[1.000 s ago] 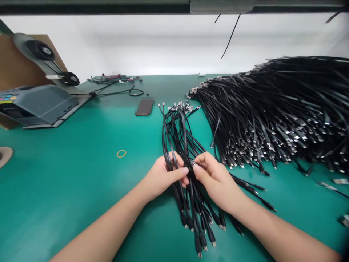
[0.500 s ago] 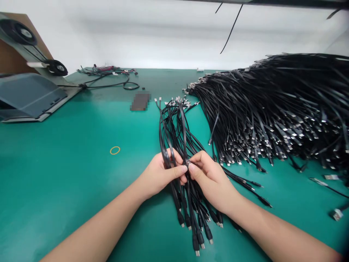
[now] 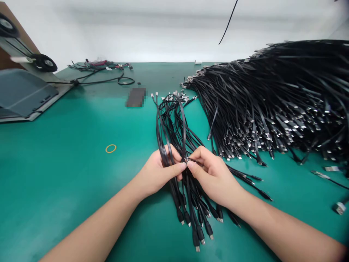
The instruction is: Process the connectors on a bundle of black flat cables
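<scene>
My left hand [image 3: 160,169] is closed around several flat black cables [image 3: 163,127], which run through its fingers and hang down toward me. Their lower ends carry silver plugs [image 3: 197,248]. Thumb to thumb with it, my right hand [image 3: 208,171] pinches a thin black strand with a small shiny part at the fingertips; its exact kind is too small to tell. One cable loops up over the bundle and passes down between the hands. Beneath both hands lie more loose cables of the same bundle, their far silver ends [image 3: 174,96] on the green table.
A large heap of black cables [image 3: 259,102] fills the right side. To the left are a yellow ring [image 3: 110,148], a blurred dark rectangle [image 3: 135,97] and a machine with reels [image 3: 27,87]. Tangled wires [image 3: 100,65] lie at the back. Loose plugs [image 3: 339,208] sit at far right.
The view has shifted slightly, so everything sits a little higher and further left. My hands stay together at the same spot on the cables, with only slight finger movement.
</scene>
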`<control>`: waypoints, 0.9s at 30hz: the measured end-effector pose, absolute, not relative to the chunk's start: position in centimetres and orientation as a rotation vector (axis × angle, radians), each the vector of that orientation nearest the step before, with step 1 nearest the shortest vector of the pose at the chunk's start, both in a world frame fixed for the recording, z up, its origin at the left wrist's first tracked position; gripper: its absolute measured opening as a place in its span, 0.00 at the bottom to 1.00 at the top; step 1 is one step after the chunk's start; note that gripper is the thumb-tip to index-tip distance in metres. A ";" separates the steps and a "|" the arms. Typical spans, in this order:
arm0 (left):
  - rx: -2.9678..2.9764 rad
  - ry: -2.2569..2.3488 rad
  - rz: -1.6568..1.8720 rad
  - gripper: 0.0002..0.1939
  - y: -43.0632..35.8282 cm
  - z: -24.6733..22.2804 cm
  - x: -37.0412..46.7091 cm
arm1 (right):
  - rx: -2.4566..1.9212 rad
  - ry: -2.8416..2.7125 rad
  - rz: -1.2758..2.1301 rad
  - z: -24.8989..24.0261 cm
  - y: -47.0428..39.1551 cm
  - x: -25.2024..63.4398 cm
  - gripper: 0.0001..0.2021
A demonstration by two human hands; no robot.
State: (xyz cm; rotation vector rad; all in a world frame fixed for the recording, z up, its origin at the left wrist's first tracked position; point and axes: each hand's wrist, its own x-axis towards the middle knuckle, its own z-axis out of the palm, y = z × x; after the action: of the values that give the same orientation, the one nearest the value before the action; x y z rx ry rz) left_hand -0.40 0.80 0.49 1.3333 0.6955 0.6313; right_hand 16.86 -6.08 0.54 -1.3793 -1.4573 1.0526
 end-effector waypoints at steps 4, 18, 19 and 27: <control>1.348 0.697 0.628 0.12 0.9 0.5 -0.4 | -1.400 -1.467 1.055 0.4 -5.9 17.0 0.08; 1.380 0.756 0.609 0.14 0.7 0.9 -0.5 | -1.505 -1.656 0.817 1.8 -5.8 17.8 0.06; 1.381 0.755 0.610 0.14 0.7 0.9 -0.5 | -1.530 -1.622 0.805 1.7 -5.7 17.9 0.07; 1.401 0.726 0.614 0.10 0.8 0.3 -1.0 | -1.421 -1.329 0.899 0.9 -5.2 17.7 0.07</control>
State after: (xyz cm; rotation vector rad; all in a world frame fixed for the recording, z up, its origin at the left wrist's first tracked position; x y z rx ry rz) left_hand -0.99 0.84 0.30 1.4014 0.7264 0.6139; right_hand 17.69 -5.18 0.85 -1.4213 -1.3295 0.8992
